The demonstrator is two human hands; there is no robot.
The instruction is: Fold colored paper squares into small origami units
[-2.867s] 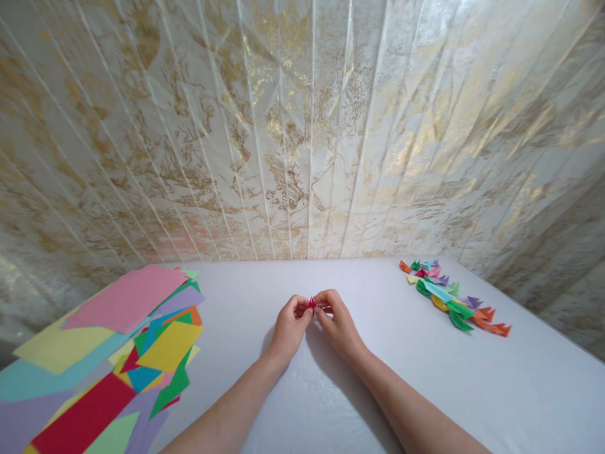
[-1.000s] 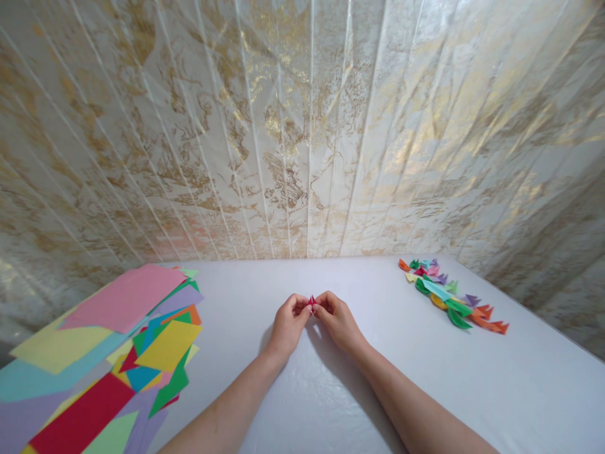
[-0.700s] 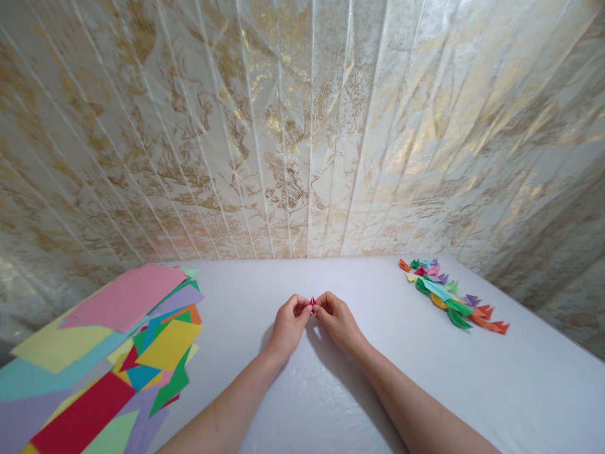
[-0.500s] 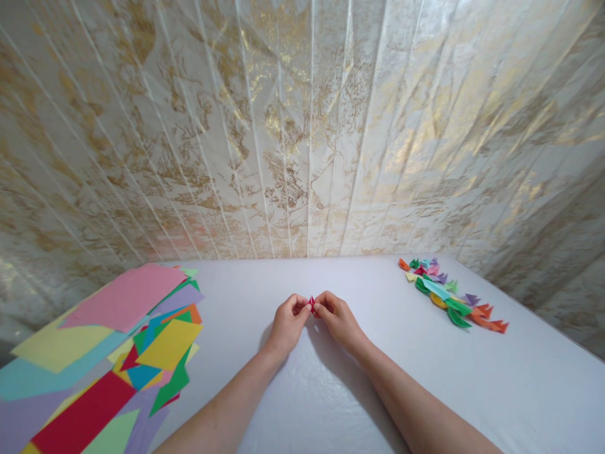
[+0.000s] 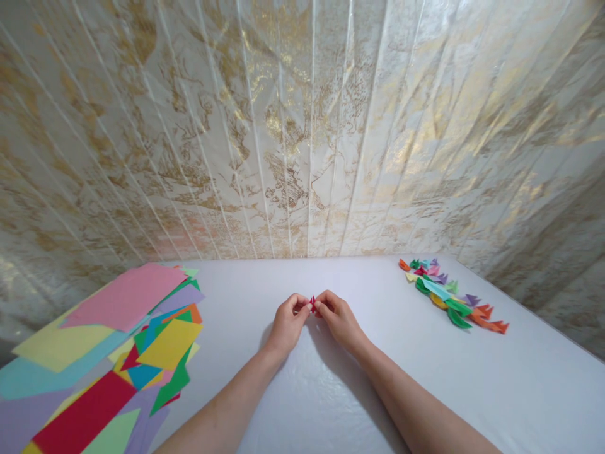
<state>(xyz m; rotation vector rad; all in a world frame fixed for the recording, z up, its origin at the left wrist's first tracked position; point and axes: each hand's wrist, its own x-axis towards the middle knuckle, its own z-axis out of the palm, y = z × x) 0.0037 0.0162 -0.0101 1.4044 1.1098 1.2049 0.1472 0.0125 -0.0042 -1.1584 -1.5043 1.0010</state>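
A gold-patterned pale drape [image 5: 288,126] fills the background, cut off above and at both sides. Below it spreads a glossy white table [image 5: 293,416], its near edge out of view. Coloured paper sheets [image 5: 127,296] overlap on the left, some cropped by the frame; folded paper pieces [image 5: 437,291] cluster on the right. Between them, the left hand [image 5: 289,320] and right hand [image 5: 334,318] together pinch a tiny red folded paper [image 5: 312,304], largely hidden by fingertips, its folds hard to make out.

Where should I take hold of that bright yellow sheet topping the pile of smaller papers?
Probably pinch the bright yellow sheet by its far right corner, coming from the right with the left hand, since the sheet lies uncovered and that corner points rightward.
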